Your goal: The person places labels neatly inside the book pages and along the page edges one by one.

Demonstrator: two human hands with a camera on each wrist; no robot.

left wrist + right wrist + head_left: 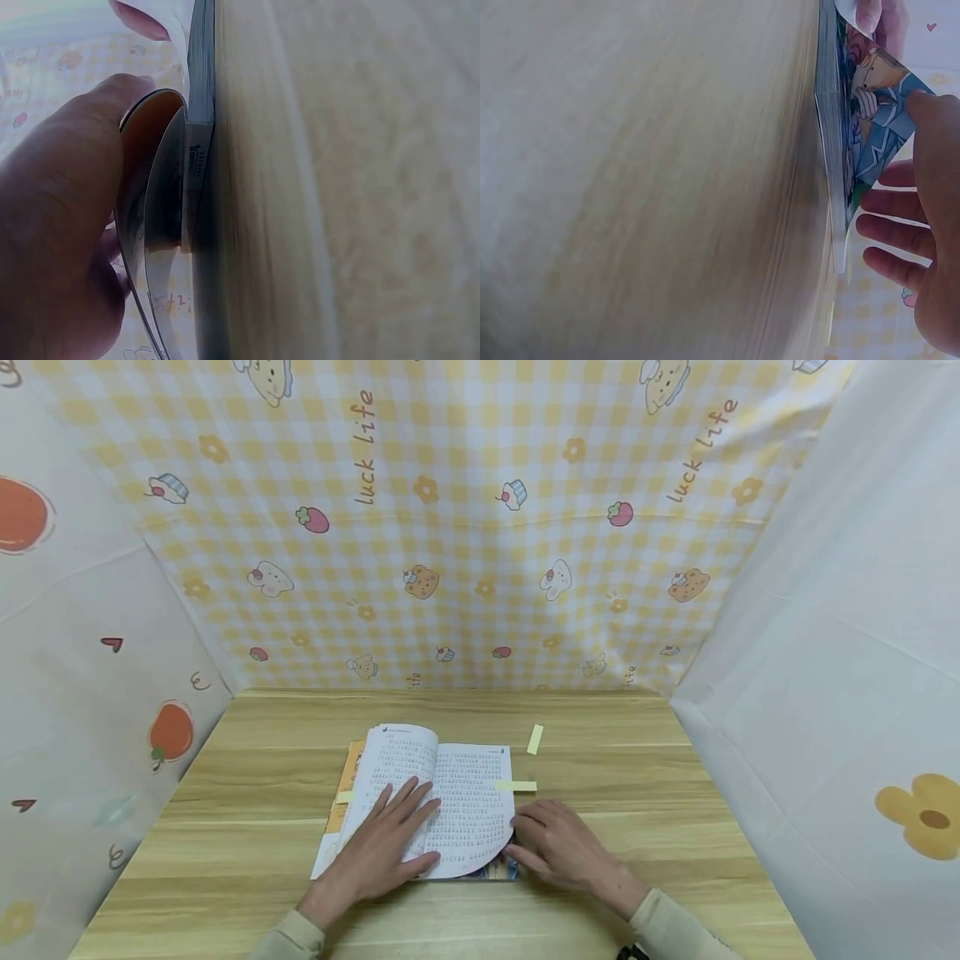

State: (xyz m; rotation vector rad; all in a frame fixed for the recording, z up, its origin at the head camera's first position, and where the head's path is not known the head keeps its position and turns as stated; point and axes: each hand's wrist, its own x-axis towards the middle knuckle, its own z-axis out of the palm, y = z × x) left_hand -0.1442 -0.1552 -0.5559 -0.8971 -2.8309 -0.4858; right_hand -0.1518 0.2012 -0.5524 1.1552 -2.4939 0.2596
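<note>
An open book (472,818) with printed text lies on the wooden table. My left hand (386,847) rests on its left page with spread, fairly straight fingers. In the left wrist view, the left hand (60,217) lies over the curved cover and leaves. My right hand (562,847) pinches the lower right corner of the right-hand page, which bends up. Beneath that bend a coloured picture shows. In the right wrist view, the right hand's thumb (922,105) is on the corner of an illustrated page (881,112), with the other fingers below.
One pale yellow paper strip (525,786) sticks out from the book's right edge, another (345,797) from its left. A third strip (535,739) lies on the table (615,760) behind the book's right side. A patterned yellow checked cloth (480,543) hangs behind the table.
</note>
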